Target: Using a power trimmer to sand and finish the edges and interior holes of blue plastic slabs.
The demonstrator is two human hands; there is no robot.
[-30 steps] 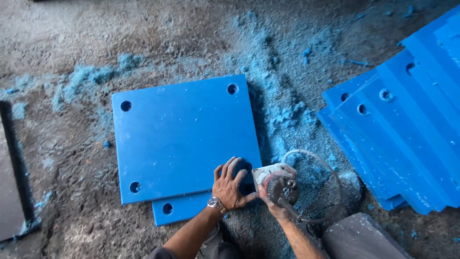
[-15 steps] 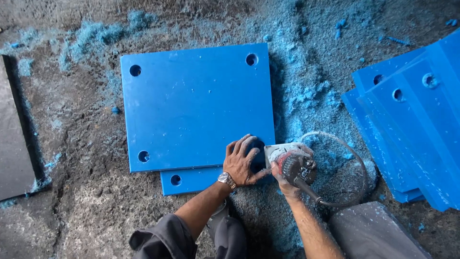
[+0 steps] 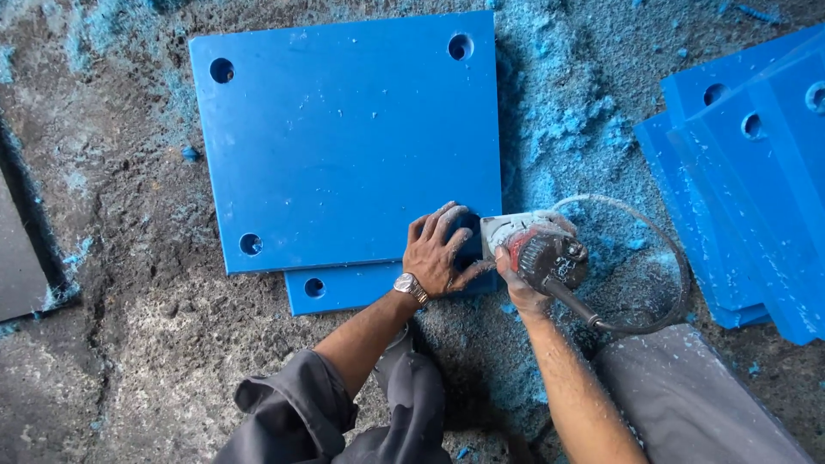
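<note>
left hand (image 3: 440,252) lies flat, fingers spread, on the near right corner of the top blue plate (image 3: 344,137), which rests on another plate (image 3: 344,288) on the dusty floor (image 3: 129,344); right hand (image 3: 520,288) grips a grinder (image 3: 537,249) at that corner

No packages, labels, signs or screens anywhere in view.
</note>
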